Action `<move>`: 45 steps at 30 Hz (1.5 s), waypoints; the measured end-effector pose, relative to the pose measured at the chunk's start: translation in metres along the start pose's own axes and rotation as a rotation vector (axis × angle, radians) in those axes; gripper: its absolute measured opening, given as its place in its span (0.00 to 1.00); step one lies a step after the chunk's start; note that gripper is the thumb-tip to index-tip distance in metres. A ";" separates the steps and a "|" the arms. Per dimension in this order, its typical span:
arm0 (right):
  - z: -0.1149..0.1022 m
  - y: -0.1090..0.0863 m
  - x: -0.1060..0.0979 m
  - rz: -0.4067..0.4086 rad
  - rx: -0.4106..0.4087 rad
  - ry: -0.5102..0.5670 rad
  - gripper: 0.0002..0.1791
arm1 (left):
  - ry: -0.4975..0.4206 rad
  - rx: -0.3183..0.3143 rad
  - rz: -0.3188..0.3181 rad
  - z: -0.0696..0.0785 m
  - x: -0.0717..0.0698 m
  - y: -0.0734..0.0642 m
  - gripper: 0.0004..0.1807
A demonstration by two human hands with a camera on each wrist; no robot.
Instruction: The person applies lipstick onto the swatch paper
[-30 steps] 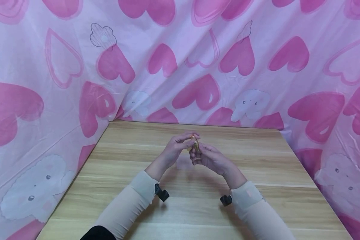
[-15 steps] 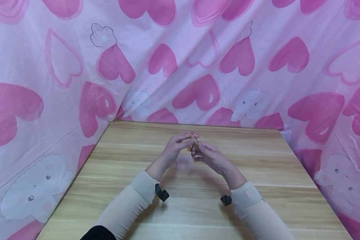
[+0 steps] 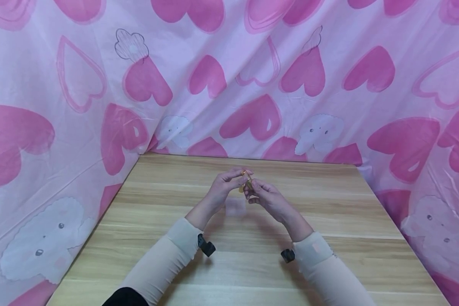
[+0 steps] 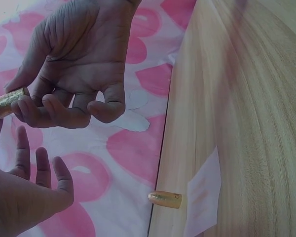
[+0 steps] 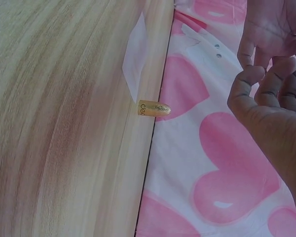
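Observation:
A gold lipstick tube (image 3: 248, 183) is between my two hands above the middle of the table. My left hand (image 3: 223, 187) pinches its upper end between thumb and forefinger. Lower down, my right hand (image 3: 267, 197) grips the tube. From the left wrist, the right hand (image 4: 84, 64) shows thumb and forefinger on the lipstick (image 4: 12, 101), its other fingers curled; the tube's far end is cut off by the frame. A gold cap (image 4: 165, 199) with a rounded top and dark lettering stands on the table behind the hands. The right wrist view shows this cap (image 5: 153, 108) but not the tube.
A pale square sheet (image 3: 235, 207) lies flat on the wooden table (image 3: 168, 263), just in front of the cap. Pink heart-patterned cloth (image 3: 248, 76) hangs along the table's back and sides.
My right hand's fingers have shifted slightly up along the lipstick, and its lower fingers have moved. More of the pale sheet shows below the hands. The left hand stays nearly still.

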State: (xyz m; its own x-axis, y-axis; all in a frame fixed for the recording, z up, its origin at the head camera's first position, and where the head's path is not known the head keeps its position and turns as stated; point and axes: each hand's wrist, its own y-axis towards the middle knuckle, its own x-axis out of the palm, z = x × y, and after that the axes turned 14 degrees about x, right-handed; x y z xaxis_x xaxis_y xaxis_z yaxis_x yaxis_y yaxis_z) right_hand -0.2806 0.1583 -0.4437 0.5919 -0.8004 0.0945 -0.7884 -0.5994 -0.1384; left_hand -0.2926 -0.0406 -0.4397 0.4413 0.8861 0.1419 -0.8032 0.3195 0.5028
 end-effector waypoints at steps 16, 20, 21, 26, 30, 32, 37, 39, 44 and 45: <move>0.012 -0.001 -0.018 0.230 -0.049 0.166 0.13 | 0.538 -0.024 -0.204 -0.025 -0.020 0.012 0.31; 0.013 0.000 -0.025 0.355 -0.026 0.207 0.11 | 1.062 0.010 -0.444 -0.041 -0.028 0.019 0.31; 0.013 0.000 -0.026 0.367 -0.020 0.211 0.11 | 1.174 0.022 -0.496 -0.045 -0.028 0.021 0.29; 0.013 -0.001 -0.025 0.365 0.013 0.217 0.11 | 1.386 -0.022 -0.605 -0.061 -0.025 0.027 0.20; 0.015 0.001 -0.024 0.362 0.025 0.211 0.11 | 1.367 -0.079 -0.608 -0.070 -0.024 0.029 0.20; 0.016 0.001 -0.025 0.366 0.029 0.203 0.11 | 1.349 -0.085 -0.608 -0.073 -0.024 0.029 0.20; 0.016 0.002 -0.025 0.366 0.032 0.195 0.11 | 1.333 -0.101 -0.619 -0.076 -0.024 0.029 0.18; 0.016 0.002 -0.025 0.363 0.033 0.193 0.11 | 1.338 -0.108 -0.621 -0.076 -0.023 0.029 0.17; 0.017 0.001 -0.025 0.368 0.036 0.198 0.10 | 1.333 -0.092 -0.621 -0.079 -0.021 0.029 0.16; 0.017 0.001 -0.025 0.370 0.037 0.200 0.10 | 1.335 -0.085 -0.625 -0.081 -0.021 0.029 0.16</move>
State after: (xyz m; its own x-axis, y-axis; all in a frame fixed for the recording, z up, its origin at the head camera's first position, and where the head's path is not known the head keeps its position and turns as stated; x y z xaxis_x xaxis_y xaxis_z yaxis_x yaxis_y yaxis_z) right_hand -0.2935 0.1775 -0.4632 0.2228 -0.9497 0.2202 -0.9331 -0.2732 -0.2340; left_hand -0.3579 -0.0229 -0.4966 0.0679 0.2312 -0.9705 -0.6673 0.7337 0.1281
